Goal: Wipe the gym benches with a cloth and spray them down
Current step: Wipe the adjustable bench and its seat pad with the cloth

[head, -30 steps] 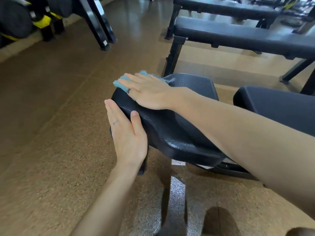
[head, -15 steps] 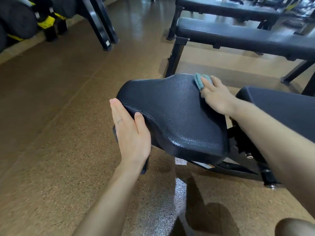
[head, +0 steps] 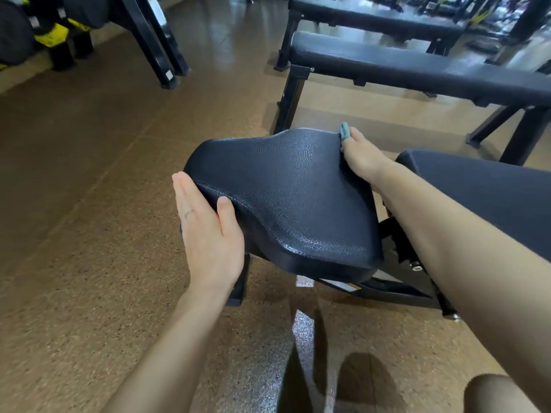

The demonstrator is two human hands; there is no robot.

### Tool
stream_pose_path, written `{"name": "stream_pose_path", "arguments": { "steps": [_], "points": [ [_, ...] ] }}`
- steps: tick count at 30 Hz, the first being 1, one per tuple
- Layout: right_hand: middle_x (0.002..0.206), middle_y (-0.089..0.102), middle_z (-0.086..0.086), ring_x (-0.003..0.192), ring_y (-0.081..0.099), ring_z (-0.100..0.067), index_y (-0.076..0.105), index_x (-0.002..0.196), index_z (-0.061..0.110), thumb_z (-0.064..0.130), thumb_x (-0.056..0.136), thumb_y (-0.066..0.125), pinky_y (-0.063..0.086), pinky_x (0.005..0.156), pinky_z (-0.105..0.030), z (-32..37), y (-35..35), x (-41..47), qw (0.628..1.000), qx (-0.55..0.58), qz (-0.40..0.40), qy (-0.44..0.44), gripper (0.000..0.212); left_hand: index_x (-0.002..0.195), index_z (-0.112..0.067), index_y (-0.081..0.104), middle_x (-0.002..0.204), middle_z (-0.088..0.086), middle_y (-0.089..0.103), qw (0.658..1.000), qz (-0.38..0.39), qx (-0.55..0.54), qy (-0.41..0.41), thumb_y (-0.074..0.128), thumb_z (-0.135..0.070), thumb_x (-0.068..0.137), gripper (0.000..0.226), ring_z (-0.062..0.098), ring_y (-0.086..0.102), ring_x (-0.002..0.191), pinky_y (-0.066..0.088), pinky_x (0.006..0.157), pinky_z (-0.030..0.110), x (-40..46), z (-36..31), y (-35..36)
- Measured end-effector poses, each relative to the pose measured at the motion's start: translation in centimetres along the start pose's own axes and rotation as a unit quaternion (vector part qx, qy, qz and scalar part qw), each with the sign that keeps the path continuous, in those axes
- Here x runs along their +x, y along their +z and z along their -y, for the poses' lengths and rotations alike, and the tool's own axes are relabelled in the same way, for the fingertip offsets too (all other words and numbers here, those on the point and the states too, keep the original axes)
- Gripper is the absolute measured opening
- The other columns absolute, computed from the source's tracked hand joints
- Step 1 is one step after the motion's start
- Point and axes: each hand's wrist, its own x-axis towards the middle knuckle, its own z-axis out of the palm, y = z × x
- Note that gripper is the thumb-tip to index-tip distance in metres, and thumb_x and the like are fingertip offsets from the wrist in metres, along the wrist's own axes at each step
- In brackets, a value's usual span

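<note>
Landmark: black seat pad (head: 286,198) of the near bench, tilted, textured vinyl. Nearest the camera, a knee (head: 504,393) shows at the bottom right corner, below the pad. Left hand (head: 208,234) rests flat against the pad's left edge, fingers straight and together, thumb lying on the pad's top surface; a thin ring (head: 188,213) sits on one finger. Under the pad, black frame (head: 372,286) with a label sticker, a bolt at its right end. Speckled brown floor (head: 89,263) all around, with a shiny streak just below the pad. Right forearm crosses over the pad's right side; right hand (head: 360,158) sits at the pad's far right edge, fingers wrapped over the edge and out of sight. Teal cloth (head: 345,131) is bunched at that far right corner of the pad, only a small bit visible by the fingers; cannot tell whether the hand grips it or just presses it. Right of the pad, the back pad (head: 492,198) of the same bench. Beyond the pad, two flat benches (head: 417,70), one behind the other. Far left of the pad, black rack legs (head: 155,43) and yellow-marked equipment (head: 53,37).
</note>
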Motion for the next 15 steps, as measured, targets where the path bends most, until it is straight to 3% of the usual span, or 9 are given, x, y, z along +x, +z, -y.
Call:
{"name": "stream_pose_path", "arguments": {
  "steps": [3,4,6,8,10,12,15],
  "points": [
    [0.134,0.049,0.0,0.123,0.045,-0.021,0.037,0.142,0.031,0.047,0.099,0.022,0.031,0.113,-0.038,-0.9,0.2,-4.2,1.0,0.013,0.006,-0.016,0.048,0.163,-0.016,-0.009,0.172,-0.004,-0.011,1.0,0.002,-0.005,-0.002,0.025,-0.036,0.104,0.072,0.004,-0.012,0.156,0.001,0.13,0.038,-0.1,-0.1,-0.1],
    [0.141,0.045,0.0,0.129,0.042,-0.019,0.03,0.152,0.031,0.047,0.101,0.023,0.026,0.118,-0.038,-1.3,0.5,-7.0,0.999,-0.001,-0.005,-0.032,0.054,0.163,-0.015,-0.009,0.172,-0.004,-0.011,1.0,-0.002,-0.008,-0.001,0.025,-0.037,0.104,0.072,0.004,-0.012,0.156,0.001,0.13,0.037,-0.1,-0.1,0.0],
    [0.164,0.023,0.001,0.15,0.022,-0.015,0.018,0.161,0.028,0.037,0.107,0.027,0.012,0.12,-0.024,-2.3,1.2,-13.3,0.997,-0.027,-0.02,-0.066,0.056,0.163,-0.015,-0.009,0.172,-0.004,-0.011,1.0,-0.013,-0.011,-0.003,0.025,-0.038,0.103,0.072,0.004,-0.012,0.156,0.001,0.13,0.037,0.0,-0.1,0.4],
    [0.169,0.0,0.008,0.154,0.002,-0.008,0.017,0.161,0.032,0.037,0.108,0.027,0.004,0.117,-0.019,-2.3,1.6,-18.2,0.996,-0.046,-0.001,-0.082,0.054,0.163,-0.015,-0.009,0.172,-0.005,-0.012,1.0,-0.02,-0.014,-0.007,0.024,-0.038,0.103,0.072,0.003,-0.013,0.156,0.0,0.13,0.037,-0.1,0.0,0.8],
    [0.17,0.0,0.001,0.156,0.0,-0.016,0.019,0.16,0.03,0.042,0.105,0.019,0.005,0.124,-0.03,-1.5,2.2,-19.2,0.981,-0.148,-0.008,-0.123,0.056,0.163,-0.015,-0.009,0.172,-0.004,-0.013,1.0,-0.02,-0.015,-0.006,0.023,-0.038,0.103,0.072,0.004,-0.013,0.156,0.0,0.13,0.037,-0.1,-0.1,0.9],
    [0.169,0.013,-0.001,0.156,0.01,-0.024,0.022,0.16,0.03,0.044,0.098,0.009,0.01,0.126,-0.042,0.6,2.9,-17.6,0.938,-0.276,-0.02,-0.208,0.065,0.163,-0.014,-0.008,0.172,-0.002,-0.012,1.0,-0.017,-0.011,-0.003,0.023,-0.038,0.103,0.072,0.006,-0.012,0.157,0.0,0.13,0.037,0.0,-0.1,0.8],
    [0.169,0.016,0.003,0.156,0.013,-0.024,0.021,0.16,0.033,0.044,0.096,0.007,0.011,0.125,-0.045,3.8,5.2,-15.7,0.888,-0.342,0.033,-0.306,0.066,0.163,-0.011,-0.007,0.172,0.002,-0.01,1.0,-0.012,0.006,0.012,0.024,-0.04,0.104,0.073,0.008,-0.01,0.157,0.0,0.13,0.036,0.1,0.2,0.4]
  ]
}}
